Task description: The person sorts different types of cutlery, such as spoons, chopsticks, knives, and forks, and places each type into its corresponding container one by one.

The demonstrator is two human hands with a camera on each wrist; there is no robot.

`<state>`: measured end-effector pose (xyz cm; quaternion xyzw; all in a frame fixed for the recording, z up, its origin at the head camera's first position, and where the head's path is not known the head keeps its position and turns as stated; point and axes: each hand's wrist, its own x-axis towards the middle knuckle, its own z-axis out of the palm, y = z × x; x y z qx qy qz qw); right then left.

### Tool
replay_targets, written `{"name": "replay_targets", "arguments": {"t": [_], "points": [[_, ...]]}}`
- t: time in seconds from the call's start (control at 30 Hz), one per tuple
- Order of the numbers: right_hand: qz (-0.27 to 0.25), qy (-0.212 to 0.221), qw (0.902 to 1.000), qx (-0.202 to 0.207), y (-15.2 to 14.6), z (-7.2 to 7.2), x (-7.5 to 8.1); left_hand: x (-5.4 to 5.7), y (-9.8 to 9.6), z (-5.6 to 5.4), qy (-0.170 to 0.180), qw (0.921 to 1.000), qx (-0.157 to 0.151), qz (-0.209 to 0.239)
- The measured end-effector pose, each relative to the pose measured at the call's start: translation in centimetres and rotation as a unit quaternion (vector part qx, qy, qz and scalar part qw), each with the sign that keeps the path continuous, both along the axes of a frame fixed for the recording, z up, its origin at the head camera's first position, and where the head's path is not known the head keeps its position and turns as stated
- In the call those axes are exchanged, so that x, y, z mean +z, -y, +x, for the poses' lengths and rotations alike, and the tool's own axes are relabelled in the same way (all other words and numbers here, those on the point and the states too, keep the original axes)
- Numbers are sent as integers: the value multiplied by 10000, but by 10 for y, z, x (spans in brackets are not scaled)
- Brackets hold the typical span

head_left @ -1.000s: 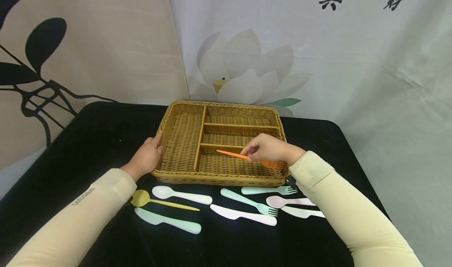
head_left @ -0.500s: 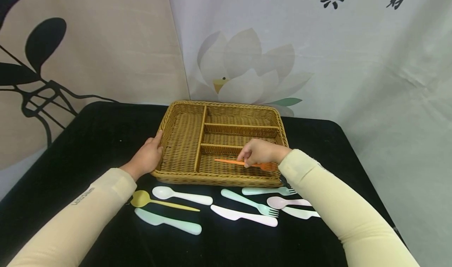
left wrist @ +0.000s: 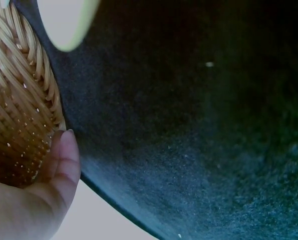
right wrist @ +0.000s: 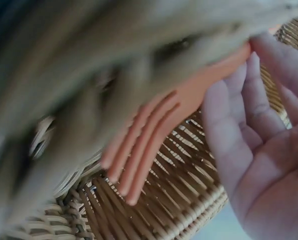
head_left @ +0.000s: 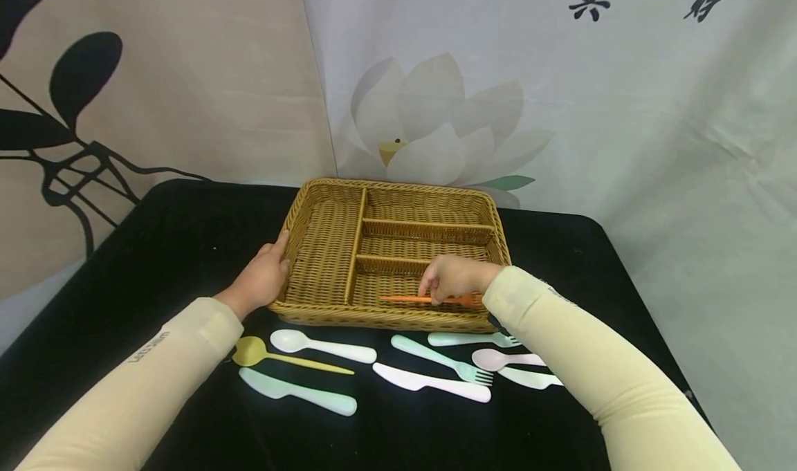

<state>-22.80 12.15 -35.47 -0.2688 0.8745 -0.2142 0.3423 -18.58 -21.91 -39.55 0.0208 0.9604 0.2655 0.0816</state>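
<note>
My left hand (head_left: 260, 282) grips the basket (head_left: 386, 316) by its left rim, fingers bent round it. Before the basket's front-left: yellow spoon (head_left: 251, 351), green knife (head_left: 299, 391), white spoon (head_left: 324, 347). Orange fork (head_left: 405, 299) low in basket's front-right compartment, tines right; can't tell if touching the bottom. White knife (head_left: 429, 382) before basket. My right hand (head_left: 457, 277) pinches the orange fork, thumb and fingers closed on it. Before basket's front-right: two green forks (head_left: 436, 355), pink spoon (head_left: 488, 359).
</note>
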Motion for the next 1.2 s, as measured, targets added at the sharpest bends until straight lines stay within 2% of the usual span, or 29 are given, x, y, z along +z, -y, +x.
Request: {"name": "replay_targets", "arguments": {"t": [0.17,0.37,0.6,0.93,1.1,1.2], "points": [[197,-183,9993,253,2,0,-3,-3,0,0,20,10000,61,20],[465,-255,9979,373,4,3,-6,-2,2,-1,-68,10000,18,26],[704,-567,9945,526,5,4,-8,-2,2,-1,39,9999,-27,90],[24,-795,9968,-20,-8,12,9,1,0,-1,171,9997,-77,179],[-579,-834,9942,-342,-17,19,14,3,2,-2,295,9994,-108,157],[-762,-883,9922,-438,-20,23,15,5,2,-2,278,9994,-161,147]]}}
